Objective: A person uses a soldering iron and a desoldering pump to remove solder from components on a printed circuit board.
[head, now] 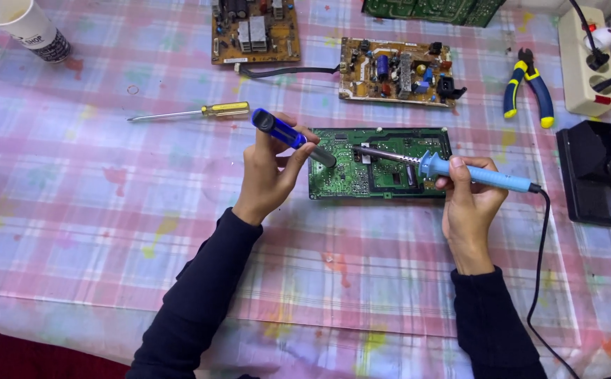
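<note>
Dark sleeves, two, nearest the camera, running up from the lower edge to both hands.

Right hand [468, 203]: fingers closed around the light-blue handle of a soldering iron [460, 168], held like a pen. The metal tip runs left from this grip, out over the green circuit board [382, 163]; whether it touches cannot be told. A black cord trails from the handle's rear, down past the wrist.

Left hand [269, 175]: fingers wrapped and pinching a blue desoldering pump [291, 137], tilted, its grey nozzle pointing down-right onto the board's left edge. The board lies flat between the two grips, just beyond both.

Beyond the left grip: a yellow-handled screwdriver [200, 111] and a brown circuit board [255, 31]; farther left, a paper cup [28, 28].

Beyond the right grip: a second brown circuit board [398, 71], blue-and-yellow pliers [528, 88], a white power strip [586, 63]. Right of that grip: a black stand [593, 175].

All rests on a pink checked tablecloth [95, 210].
</note>
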